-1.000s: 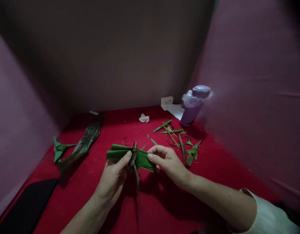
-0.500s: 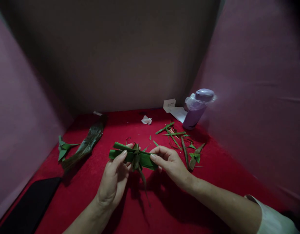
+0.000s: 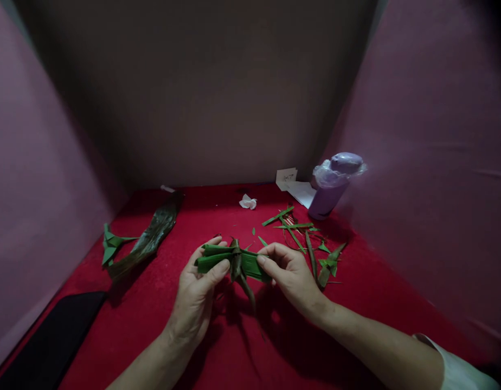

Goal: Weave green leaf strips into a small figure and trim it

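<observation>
Left hand: your left hand [image 3: 193, 300] pinches the left part of the leaf bundle [image 3: 250, 264], thumb pressed on the near face and fingers behind, some tips showing above its upper edge.
Right hand: your right hand [image 3: 293, 277] pinches the right end, thumb in front, the other fingers curled behind.
Leaf bundle: it lies crosswise between your hands, raised above the red tabletop [image 3: 148, 336]; its left side parts into two folded layers, its right side is a flat, ribbed band.
Brown strip: the brown strip [image 3: 236, 266] wraps the bundle's middle, and its tail hangs down toward you.
Your left: a long dark leaf [image 3: 159, 225] lies beside a folded green leaf piece [image 3: 112, 244]; nearer you is a flat black object [image 3: 53, 341].
Your right: thin green strips [image 3: 298, 226] lie scattered beyond your hand, with a brown stalk [image 3: 310, 252] and a brown-and-green leaf piece [image 3: 325, 272] nearer it.
Far side: you have a crumpled white tissue [image 3: 248, 202], white papers [image 3: 302, 193] and a tilted-looking purple container [image 3: 328, 199] with clear plastic around its top.
</observation>
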The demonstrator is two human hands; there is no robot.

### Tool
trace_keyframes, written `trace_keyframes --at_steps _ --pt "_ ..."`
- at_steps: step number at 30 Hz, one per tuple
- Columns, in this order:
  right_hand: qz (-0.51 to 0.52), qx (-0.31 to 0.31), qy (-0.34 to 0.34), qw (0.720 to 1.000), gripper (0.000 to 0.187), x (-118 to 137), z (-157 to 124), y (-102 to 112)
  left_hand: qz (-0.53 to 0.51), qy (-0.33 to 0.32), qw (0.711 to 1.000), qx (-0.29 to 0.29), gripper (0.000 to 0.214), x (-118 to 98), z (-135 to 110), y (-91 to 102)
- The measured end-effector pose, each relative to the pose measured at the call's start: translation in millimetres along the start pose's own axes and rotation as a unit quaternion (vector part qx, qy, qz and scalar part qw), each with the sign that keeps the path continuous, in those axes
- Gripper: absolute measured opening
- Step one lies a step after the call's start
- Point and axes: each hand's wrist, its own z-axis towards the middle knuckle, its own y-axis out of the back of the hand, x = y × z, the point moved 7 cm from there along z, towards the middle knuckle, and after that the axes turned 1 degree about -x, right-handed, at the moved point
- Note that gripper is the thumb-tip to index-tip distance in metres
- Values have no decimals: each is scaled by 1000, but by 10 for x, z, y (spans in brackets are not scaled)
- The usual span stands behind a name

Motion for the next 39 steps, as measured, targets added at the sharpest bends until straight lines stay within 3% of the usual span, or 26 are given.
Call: trace_keyframes --at_steps 8,13,17,27,34,39 --pt "-50 -32 33 998 16 -26 13 73 87 -68 994 19 52 26 2 -8" --pt "-93 -34 65 993 13 35 -2 86 157 -160 974 -42 36 -136 -29 53" --pt "-102 -25 85 991 15 106 -28 78 196 -175 963 -59 22 -198 -34 79" --pt "58 30 22 998 19 111 47 70 70 -103 991 -47 27 -296 36 99" --pt "206 93 -67 972 25 28 77 -19 -7 11 999 31 22 -148 95 16" --pt "232 103 -91 963 27 1 63 -48 -19 51 995 83 13 -65 96 -15"
